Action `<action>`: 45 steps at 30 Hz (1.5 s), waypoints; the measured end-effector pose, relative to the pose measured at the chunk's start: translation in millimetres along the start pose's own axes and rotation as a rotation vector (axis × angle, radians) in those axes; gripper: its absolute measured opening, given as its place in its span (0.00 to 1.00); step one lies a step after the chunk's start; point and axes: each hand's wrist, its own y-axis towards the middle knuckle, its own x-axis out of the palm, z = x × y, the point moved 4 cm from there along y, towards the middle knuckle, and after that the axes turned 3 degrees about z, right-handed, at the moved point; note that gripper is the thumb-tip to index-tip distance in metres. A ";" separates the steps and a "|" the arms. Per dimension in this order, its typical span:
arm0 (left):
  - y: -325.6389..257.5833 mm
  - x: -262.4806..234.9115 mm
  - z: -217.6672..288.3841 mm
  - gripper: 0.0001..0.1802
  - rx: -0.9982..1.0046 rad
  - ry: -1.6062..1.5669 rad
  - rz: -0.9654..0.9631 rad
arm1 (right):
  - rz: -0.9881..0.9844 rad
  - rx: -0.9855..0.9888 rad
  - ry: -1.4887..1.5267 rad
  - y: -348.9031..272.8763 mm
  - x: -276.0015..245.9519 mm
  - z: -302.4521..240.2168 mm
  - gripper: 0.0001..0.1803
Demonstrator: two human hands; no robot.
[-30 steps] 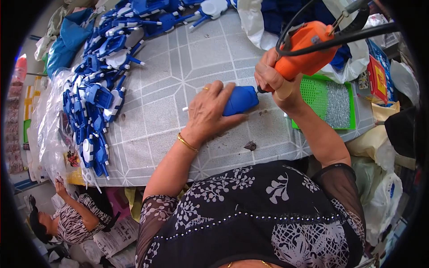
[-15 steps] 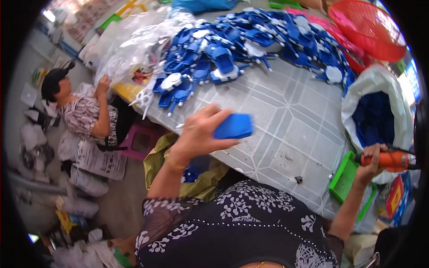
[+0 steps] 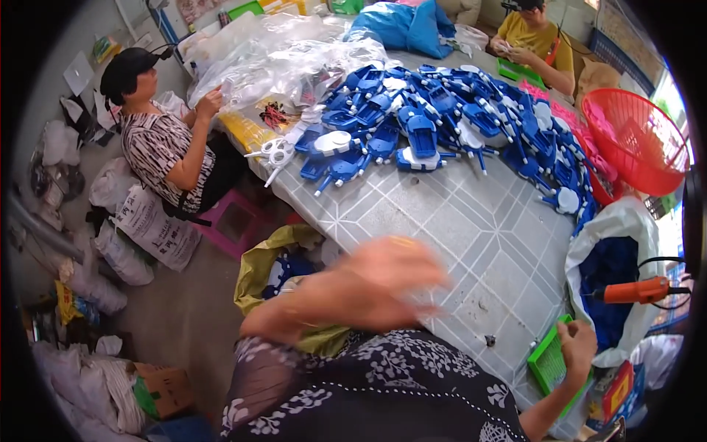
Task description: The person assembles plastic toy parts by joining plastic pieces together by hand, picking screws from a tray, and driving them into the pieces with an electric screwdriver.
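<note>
My left hand [image 3: 387, 280], smeared by motion, passes over the near edge of the table. Whether its fingers hold anything does not show. Below it hangs a yellow-green sack [image 3: 254, 283] with blue and white parts inside. My right hand [image 3: 578, 346] is at the small green tray [image 3: 541, 368], thumb and fingers pressed together; what they pinch, if anything, is too small to make out. Beyond this hand an orange electric screwdriver [image 3: 637, 292] hangs free on its cord, in front of a white sack [image 3: 578, 276] of dark blue parts.
A heap of blue and white plastic pieces [image 3: 420, 132] spreads over the grey tiled-pattern table [image 3: 434, 202]. White scissors [image 3: 276, 156] lie by the left edge. A red basket [image 3: 633, 140] stands at far right. One person [image 3: 162, 140] sits left, another [image 3: 541, 48] across.
My right hand has let go of the orange screwdriver and moved down to the green tray. My left hand has come nearer; the blue block it held is out of sight.
</note>
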 end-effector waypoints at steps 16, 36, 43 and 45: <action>37.9 26.9 38.8 0.21 1.242 0.432 0.295 | -0.079 -0.652 0.526 193.3 99.7 -389.7 0.21; 14.6 161.0 -160.2 0.49 0.078 0.247 -0.488 | -0.620 -0.895 0.342 97.2 94.2 -216.9 0.24; 37.9 248.2 -117.3 0.36 0.083 0.085 -0.587 | 0.147 -0.063 0.206 146.4 43.3 -21.0 0.15; 49.3 272.9 -109.8 0.34 0.149 0.037 -0.556 | 0.381 0.060 0.053 166.5 49.6 45.0 0.19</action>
